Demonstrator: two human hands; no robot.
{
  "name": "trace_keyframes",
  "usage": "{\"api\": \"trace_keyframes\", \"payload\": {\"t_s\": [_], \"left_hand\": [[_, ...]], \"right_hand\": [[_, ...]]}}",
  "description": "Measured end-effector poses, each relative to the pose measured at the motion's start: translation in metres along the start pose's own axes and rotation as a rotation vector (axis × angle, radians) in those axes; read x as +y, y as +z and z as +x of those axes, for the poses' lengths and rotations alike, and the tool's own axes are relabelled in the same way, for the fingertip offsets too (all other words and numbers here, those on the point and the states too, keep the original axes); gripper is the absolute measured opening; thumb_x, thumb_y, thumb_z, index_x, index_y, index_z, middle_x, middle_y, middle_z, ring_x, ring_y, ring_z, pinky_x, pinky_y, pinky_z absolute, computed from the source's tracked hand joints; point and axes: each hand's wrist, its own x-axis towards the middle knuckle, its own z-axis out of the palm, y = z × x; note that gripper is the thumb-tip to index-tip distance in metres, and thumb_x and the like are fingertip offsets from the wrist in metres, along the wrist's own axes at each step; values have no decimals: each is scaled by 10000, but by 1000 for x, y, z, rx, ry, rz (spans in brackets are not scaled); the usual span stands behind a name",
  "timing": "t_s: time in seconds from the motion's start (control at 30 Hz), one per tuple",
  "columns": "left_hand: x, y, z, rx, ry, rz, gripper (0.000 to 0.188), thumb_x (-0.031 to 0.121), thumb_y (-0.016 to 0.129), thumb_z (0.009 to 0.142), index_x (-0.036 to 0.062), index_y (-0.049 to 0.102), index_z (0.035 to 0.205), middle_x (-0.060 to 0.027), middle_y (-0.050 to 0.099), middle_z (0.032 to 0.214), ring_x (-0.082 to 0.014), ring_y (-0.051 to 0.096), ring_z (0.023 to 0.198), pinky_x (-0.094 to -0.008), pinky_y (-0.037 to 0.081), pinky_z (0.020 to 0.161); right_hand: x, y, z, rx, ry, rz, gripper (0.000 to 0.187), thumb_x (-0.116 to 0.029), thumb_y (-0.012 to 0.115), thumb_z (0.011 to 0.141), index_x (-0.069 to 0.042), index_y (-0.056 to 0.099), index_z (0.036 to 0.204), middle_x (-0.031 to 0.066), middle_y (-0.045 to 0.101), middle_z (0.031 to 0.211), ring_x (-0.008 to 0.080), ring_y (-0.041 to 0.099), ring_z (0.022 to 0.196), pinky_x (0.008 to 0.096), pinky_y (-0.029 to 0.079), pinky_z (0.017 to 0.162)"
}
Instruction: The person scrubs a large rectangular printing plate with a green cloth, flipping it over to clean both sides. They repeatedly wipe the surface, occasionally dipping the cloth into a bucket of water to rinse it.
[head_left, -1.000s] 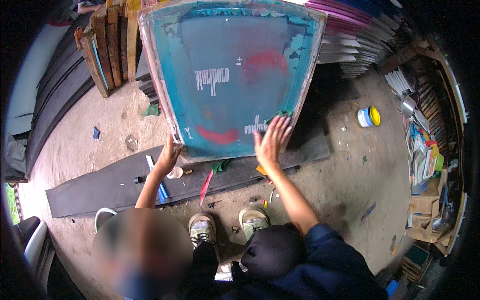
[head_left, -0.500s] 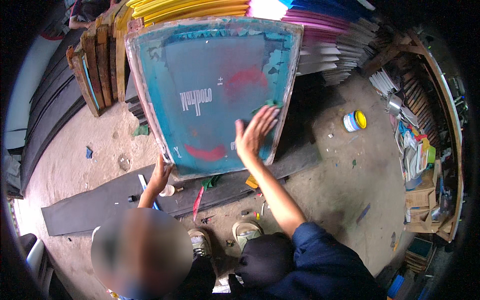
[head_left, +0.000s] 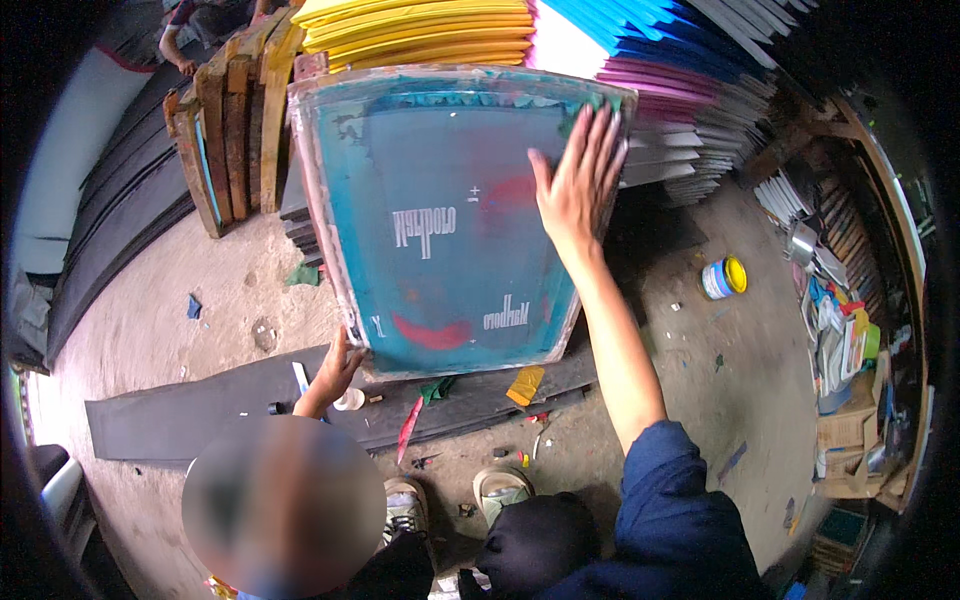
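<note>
A screen-printing frame (head_left: 420, 290) with blue-green mesh, red smears and stencilled white lettering leans upright before me. At its lower left corner, my left hand (head_left: 335, 375) is closed on the frame's edge. My right hand (head_left: 580, 190) lies near the upper right of the mesh, fingers stretched out. It presses a green cloth (head_left: 597, 104) against the screen; most of the cloth is hidden under the fingers.
Yellow sheets (head_left: 420, 30) are stacked behind the frame, with pink sheets (head_left: 665, 95) to their right. Wooden frames (head_left: 235, 130) lean at the left. A yellow-topped can (head_left: 724, 277) lies on the floor at right. Black sheeting (head_left: 200, 415) and scraps lie below. Another person's hand (head_left: 185, 65) shows far left.
My right hand has moved up the screen with the green cloth, from the lower right towards the upper right corner. My left hand keeps its hold at the lower left corner.
</note>
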Motion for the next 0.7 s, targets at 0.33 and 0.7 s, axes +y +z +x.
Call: {"api": "trace_keyframes", "payload": {"t_s": [0.33,0.7], "left_hand": [[14,4,1,81,144,123,654,195,562,852,-70,188,1318,-283,366,1262,-353,459,1095,-358,363,935],[31,4,4,139,288,110,589,141,575,834,-5,244,1298,-243,424,1206,-317,525,1022,-377,426,857]], "right_hand": [[-51,8,-15,-227,-606,114,713,-504,456,807,-85,280,1356,92,231,1427,226,189,1326,509,108,1057],[-33,17,-136,-477,-1263,221,637,-475,428,828,-168,282,1366,-20,240,1432,136,177,1330,446,93,1080]]}}
